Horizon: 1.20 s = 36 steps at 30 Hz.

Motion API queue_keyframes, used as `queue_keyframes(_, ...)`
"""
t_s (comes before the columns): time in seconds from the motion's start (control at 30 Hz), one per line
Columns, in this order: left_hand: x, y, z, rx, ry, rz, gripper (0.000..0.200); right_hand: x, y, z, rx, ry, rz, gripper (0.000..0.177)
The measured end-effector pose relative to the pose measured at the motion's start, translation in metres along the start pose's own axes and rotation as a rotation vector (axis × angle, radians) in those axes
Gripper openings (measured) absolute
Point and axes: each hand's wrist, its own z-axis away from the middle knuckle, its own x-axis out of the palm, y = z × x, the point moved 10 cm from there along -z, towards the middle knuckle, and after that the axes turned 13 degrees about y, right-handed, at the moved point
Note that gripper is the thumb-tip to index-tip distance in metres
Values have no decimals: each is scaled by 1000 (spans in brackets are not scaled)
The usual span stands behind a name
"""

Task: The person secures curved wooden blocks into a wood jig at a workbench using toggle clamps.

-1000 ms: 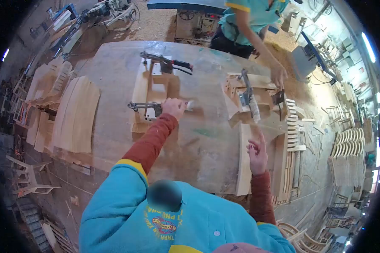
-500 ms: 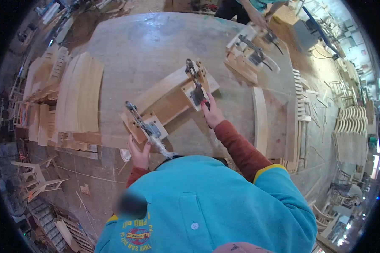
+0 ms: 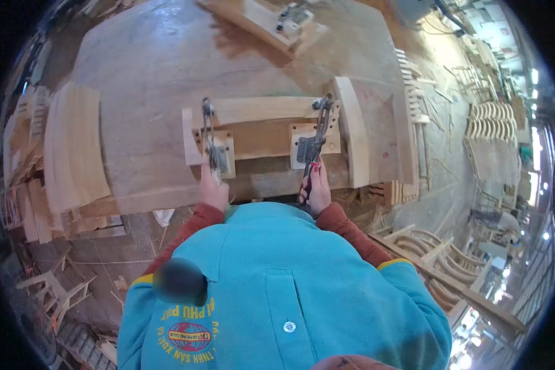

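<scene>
A wooden jig (image 3: 262, 140) lies at the near edge of the table, roughly square to my body, with a curved wooden piece (image 3: 259, 109) along its far side. Two metal toggle clamps, a left one (image 3: 209, 132) and a right one (image 3: 320, 126), are mounted on its ends. My left hand (image 3: 214, 190) is closed round the handle of the left clamp. Around the dark and red handle of the right clamp, my right hand (image 3: 318, 190) has its fingers wrapped.
Curved boards are stacked on the left (image 3: 74, 148). A curved board (image 3: 351, 132) lies right of the jig. Another jig (image 3: 277, 28) sits at the table's far side. Chair frames (image 3: 431, 259) stand at the lower right.
The jig has turned from slanted to level with the table's near edge. My left hand has moved up onto the left clamp's handle. The far jig looks shifted, and the co-worker is out of view.
</scene>
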Motion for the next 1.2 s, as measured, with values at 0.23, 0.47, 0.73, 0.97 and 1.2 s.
queue_keyframes(0.23, 28, 29, -9, 141, 27, 89, 67, -28, 1, -8, 156, 89, -42, 45)
queue_keyframes(0.47, 25, 44, -9, 302, 37, 177, 64, -21, -97, 68, 451, -152, 87, 53)
queue_keyframes(0.73, -2, -1, -56, 223, 407, 104, 48, 80, -138, 103, -117, -623, 149, 72)
queue_keyframes(0.97, 34, -26, -81, 219, 483, -115, 47, 171, 33, 41, -234, -527, 723, 72)
queue_keyframes(1.2, 28, -15, -81, 267, 486, -206, 49, 185, 61, 19, -2, -326, 427, 49)
